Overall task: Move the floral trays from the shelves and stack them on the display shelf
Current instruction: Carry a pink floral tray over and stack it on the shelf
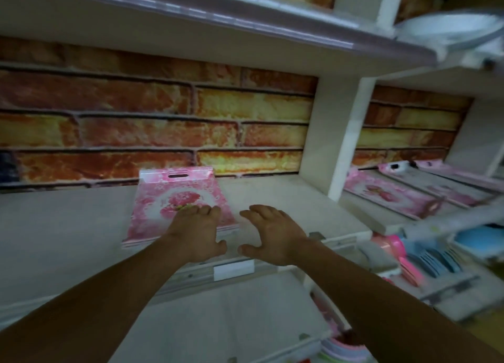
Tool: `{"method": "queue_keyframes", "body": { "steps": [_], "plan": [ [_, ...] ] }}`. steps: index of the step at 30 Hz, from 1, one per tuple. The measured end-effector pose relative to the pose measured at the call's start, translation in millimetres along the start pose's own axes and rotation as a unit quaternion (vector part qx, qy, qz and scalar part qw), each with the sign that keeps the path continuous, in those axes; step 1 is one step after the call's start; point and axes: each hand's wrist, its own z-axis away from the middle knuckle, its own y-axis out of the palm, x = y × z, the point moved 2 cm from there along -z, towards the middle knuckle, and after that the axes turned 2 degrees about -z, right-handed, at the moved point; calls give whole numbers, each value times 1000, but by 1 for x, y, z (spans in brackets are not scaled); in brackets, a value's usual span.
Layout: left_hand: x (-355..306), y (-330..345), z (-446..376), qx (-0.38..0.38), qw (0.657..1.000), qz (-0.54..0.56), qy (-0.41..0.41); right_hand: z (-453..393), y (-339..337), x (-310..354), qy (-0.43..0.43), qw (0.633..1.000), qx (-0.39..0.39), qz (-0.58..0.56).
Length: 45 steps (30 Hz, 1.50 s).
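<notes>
a pink floral tray [174, 199] is seen lying flat on the display shelf [286, 199], left of the shelf's middle, its far end with the handle slot close to the back edge by the brick-pattern wall [163, 122] and its near end just short of the front edge. the left hand [197, 230] is laid palm down over the tray's near right part, fingers straight and relaxed, nothing gripped. the right hand [268, 233] is spread and empty over the bare shelf just beside the tray's right edge; contact with the shelf cannot be told.

handling, as judged: the tray is taken to be thin moulded plastic or melamine, light and stiff. its glossy printed face is likely slippery under a flat palm. a raised rim is visible, so a hold at the two long edges or through the handle slot is expected to be surer than pressing from above. breakage from a short drop seems unlikely, though scuffing of the print is possible.

more floral trays [387, 191] are seen side by side in the next bay to the right, past a white upright divider [332, 133], at the same level.

the shelf surface is pale, matt and dusty-looking. an upper shelf [218, 16] overhangs, so lifting room is limited. a white basin [447, 27] sits at upper right; blue and pink plastic ware [425, 256] lies on a lower shelf at right. the view is dim and blurred at its edges.
</notes>
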Motion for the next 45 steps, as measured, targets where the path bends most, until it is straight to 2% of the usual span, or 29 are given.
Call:
{"method": "queue_keyframes", "body": {
  "steps": [8,16,23,32,45],
  "plan": [
    [-142,-38,-19,-49,996,14,79,121,-54,-92,117,993,-3,29],
    [-337,-71,-11,-67,981,47,173,295,-106,-194,227,972,-26,49],
    [-469,-90,7,-82,974,45,208,406,-132,-250,269,961,-18,61],
    [-554,-100,-21,-79,969,26,233,453,-148,-322,307,949,-31,69],
    [-646,-85,-149,-79,966,46,243,430,-166,-471,334,937,-9,104]
  ]
}}
